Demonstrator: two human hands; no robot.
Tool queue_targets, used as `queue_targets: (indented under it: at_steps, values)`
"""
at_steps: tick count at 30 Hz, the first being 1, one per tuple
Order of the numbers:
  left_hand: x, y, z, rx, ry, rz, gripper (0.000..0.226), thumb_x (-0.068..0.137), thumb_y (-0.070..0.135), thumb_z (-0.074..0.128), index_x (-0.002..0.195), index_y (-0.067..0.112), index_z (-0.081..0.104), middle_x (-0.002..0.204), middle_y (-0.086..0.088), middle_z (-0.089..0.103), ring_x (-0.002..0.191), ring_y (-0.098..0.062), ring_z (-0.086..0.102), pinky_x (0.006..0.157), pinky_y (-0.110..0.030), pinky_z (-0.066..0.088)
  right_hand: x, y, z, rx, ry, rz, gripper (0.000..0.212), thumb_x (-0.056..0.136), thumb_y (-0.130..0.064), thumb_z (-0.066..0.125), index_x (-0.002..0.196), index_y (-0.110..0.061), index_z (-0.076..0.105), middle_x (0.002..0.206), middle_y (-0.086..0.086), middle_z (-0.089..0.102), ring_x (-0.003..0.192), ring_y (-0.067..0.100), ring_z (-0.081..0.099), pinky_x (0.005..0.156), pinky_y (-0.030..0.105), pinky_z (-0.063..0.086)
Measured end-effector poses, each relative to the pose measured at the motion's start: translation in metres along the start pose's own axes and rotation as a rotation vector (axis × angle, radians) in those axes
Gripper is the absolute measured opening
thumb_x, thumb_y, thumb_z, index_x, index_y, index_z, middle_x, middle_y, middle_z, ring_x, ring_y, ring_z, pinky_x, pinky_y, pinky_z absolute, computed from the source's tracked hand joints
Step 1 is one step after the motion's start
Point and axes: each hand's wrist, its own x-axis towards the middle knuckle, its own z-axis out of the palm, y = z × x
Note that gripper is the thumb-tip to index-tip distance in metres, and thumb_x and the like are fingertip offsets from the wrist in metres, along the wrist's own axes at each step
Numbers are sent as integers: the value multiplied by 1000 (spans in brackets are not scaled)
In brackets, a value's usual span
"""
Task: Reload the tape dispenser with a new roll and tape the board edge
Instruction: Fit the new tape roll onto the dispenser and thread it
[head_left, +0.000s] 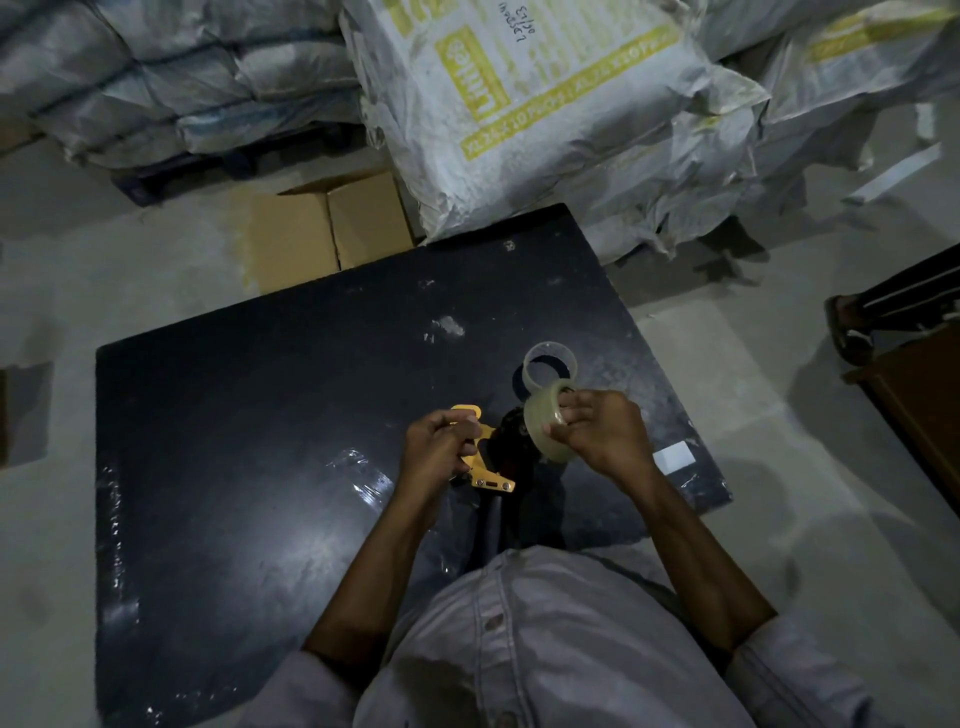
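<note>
One full roll of clear tape (545, 423) is gripped in the right hand (597, 431), fingers (569, 402) curled through its core, above the board's right half. The left hand (436, 449) is closed around one yellow tape dispenser (480, 457), just left of the roll. A second, nearly empty tape ring (549, 366) lies on the black board (260, 415) just behind the hands. The board rests on the floor (779, 389). A white label (674, 457) sits near its right edge. One flattened cardboard box (327, 228) and stacked sacks (545, 104) crowd the far edge.
</note>
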Motion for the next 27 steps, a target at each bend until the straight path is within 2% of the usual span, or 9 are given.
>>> queue_targets:
  at_steps: [3, 7, 11, 14, 16, 18, 20, 24, 27]
  values:
    - [1, -3, 1, 28, -12, -36, 17, 95, 0, 73, 111, -1, 78, 87, -13, 72, 69, -19, 59, 56, -30, 43, -2, -1, 9, -46, -12, -42, 48, 78, -17, 103, 122, -12, 85, 91, -3, 83, 97, 18, 82, 100, 43, 66]
    - [4, -14, 5, 143, -21, -54, 10, 98, 5, 72, 103, 9, 81, 89, -8, 76, 69, -17, 62, 52, -23, 48, -5, -5, 19, -160, -1, -139, 41, 81, -17, 101, 118, -8, 87, 103, 4, 88, 97, 19, 83, 92, 27, 61]
    - [-8, -27, 24, 284, -87, -50, 19, 101, 7, 73, 118, 3, 80, 88, -5, 73, 68, -12, 64, 47, -13, 45, -7, -7, 31, -225, 2, -184, 36, 80, -19, 99, 113, -11, 88, 100, 2, 88, 92, 16, 83, 81, 22, 57]
    - [-16, -36, 33, 337, -150, -59, 40, 103, 14, 75, 141, 8, 68, 92, -9, 71, 66, -11, 62, 45, -16, 44, -8, -8, 38, -234, -6, -187, 30, 80, -24, 99, 106, -15, 87, 92, -3, 87, 86, 11, 81, 78, 26, 62]
    - [-16, -39, 36, 357, -146, -74, 50, 102, 18, 77, 150, 13, 62, 98, -8, 72, 70, -14, 65, 46, -21, 46, -7, -8, 41, -240, 3, -177, 29, 78, -26, 99, 103, -17, 87, 89, -5, 87, 83, 7, 79, 69, 14, 54]
    - [-16, -39, 40, 351, -135, -83, 53, 101, 16, 77, 151, 12, 59, 101, -6, 72, 72, -15, 66, 48, -23, 48, -6, -8, 43, -249, 10, -167, 30, 78, -27, 99, 104, -17, 87, 90, -5, 87, 80, 4, 74, 63, 5, 41]
    - [-14, -39, 40, 341, -127, -81, 52, 101, 12, 78, 149, 9, 59, 104, -5, 72, 72, -15, 66, 50, -23, 50, -6, -9, 43, -250, 7, -160, 31, 79, -26, 99, 105, -16, 87, 91, -4, 87, 78, 2, 70, 62, 3, 37]
    - [-12, -42, 35, 334, -112, -87, 51, 101, 7, 77, 148, 8, 59, 122, -16, 76, 76, -18, 69, 53, -26, 54, -6, -8, 41, -293, 3, -157, 31, 78, -26, 98, 106, -17, 86, 91, -4, 86, 84, 11, 79, 63, 1, 35]
    - [-15, -44, 36, 325, -138, -96, 51, 102, 3, 75, 149, 7, 56, 124, -21, 76, 72, -17, 68, 47, -22, 53, -4, -4, 42, -323, -5, -189, 31, 78, -26, 98, 105, -16, 85, 88, -3, 86, 85, 15, 82, 64, 5, 39]
